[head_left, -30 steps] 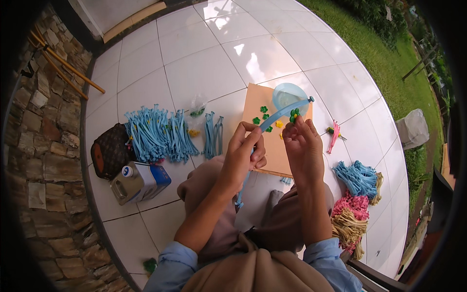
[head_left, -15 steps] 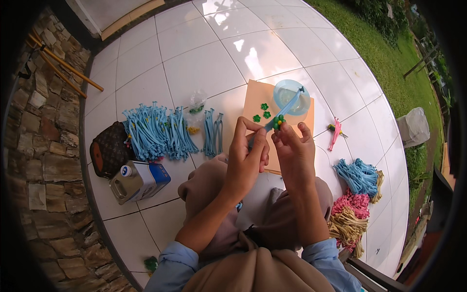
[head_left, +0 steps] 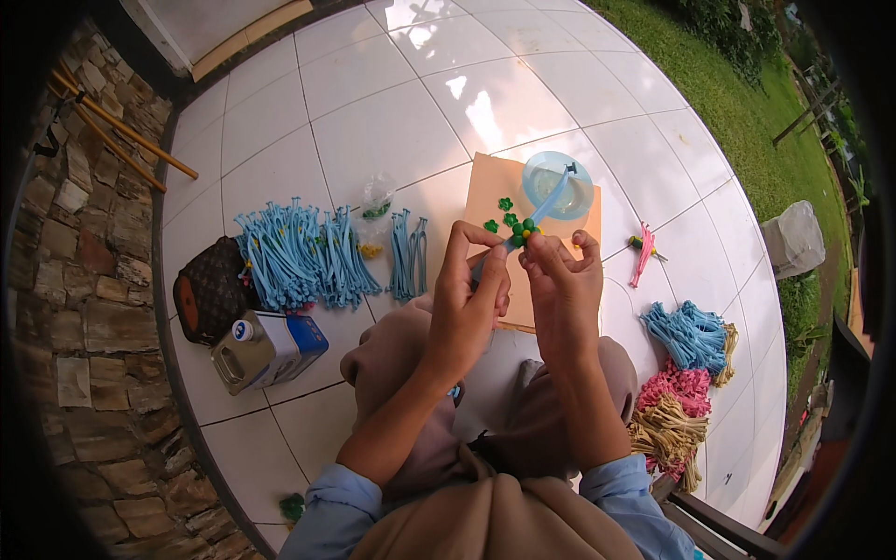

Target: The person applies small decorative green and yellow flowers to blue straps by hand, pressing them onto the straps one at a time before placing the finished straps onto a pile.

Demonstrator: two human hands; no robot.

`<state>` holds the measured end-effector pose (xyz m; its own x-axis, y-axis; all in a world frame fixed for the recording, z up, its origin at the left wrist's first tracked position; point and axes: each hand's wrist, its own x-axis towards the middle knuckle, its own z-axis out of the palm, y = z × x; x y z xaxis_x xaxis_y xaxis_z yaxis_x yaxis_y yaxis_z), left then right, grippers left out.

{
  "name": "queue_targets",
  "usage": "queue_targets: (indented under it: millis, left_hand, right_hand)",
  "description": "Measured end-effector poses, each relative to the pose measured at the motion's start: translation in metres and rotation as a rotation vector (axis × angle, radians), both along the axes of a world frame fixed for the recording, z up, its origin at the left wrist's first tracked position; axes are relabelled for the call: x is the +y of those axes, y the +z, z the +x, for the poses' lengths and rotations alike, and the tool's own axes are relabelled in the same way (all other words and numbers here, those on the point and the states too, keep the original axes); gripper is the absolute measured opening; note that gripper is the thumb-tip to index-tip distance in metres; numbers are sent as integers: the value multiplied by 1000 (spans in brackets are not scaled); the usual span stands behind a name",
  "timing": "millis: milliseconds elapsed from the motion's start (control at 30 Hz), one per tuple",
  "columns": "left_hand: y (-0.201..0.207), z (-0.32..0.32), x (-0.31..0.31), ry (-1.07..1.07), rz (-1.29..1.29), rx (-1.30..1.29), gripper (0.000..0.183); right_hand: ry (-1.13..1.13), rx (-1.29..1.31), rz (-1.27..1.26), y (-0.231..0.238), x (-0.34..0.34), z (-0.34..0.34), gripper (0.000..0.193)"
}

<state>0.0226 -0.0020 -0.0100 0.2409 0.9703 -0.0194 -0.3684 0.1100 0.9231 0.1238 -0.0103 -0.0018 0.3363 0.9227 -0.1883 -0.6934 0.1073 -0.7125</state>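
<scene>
My left hand (head_left: 469, 291) pinches a light blue strip (head_left: 553, 198) between thumb and forefinger, and the strip's free end slants up and right over a bowl. A green flower piece (head_left: 525, 228) with bits of yellow sits on the strip just past my left fingertips. The thumb and forefinger of my right hand (head_left: 566, 297) press together at that flower's right edge; its other fingers are curled loosely. Beyond my hands, several loose green flowers (head_left: 505, 204) lie on a tan board (head_left: 493, 177). The round light blue bowl (head_left: 533, 166) stands on this board too.
On the left are piles of blue strips (head_left: 289, 257), a brown patterned bag (head_left: 207, 280), a metal can (head_left: 271, 347) and a plastic bag (head_left: 378, 193). To the right lie a pink strip (head_left: 643, 254) and blue, pink and tan bundles (head_left: 686, 341). Grass (head_left: 747, 121) borders the white tiles.
The flower has shifted slightly left and up, and its face has turned. The strip's free end has swung a little left. Both hands stay in nearly the same place.
</scene>
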Motion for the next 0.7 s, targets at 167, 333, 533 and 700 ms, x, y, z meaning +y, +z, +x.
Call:
queue_targets:
  millis: [167, 333, 533, 700]
  left_hand:
    - [3, -1, 0, -14, 1, 15, 6]
    - [5, -3, 1, -39, 20, 83, 9]
    - [2, -9, 5, -134, -13, -29, 8]
    - [-2, -6, 5, -90, -78, -92, 10]
  right_hand:
    - [-11, -53, 12, -1, 0, 1, 48]
    - [-7, -100, 10, -2, 0, 2, 48]
    - [20, -228, 7, -2, 2, 3, 46]
    - [-72, -214, 115, 7, 5, 0, 57]
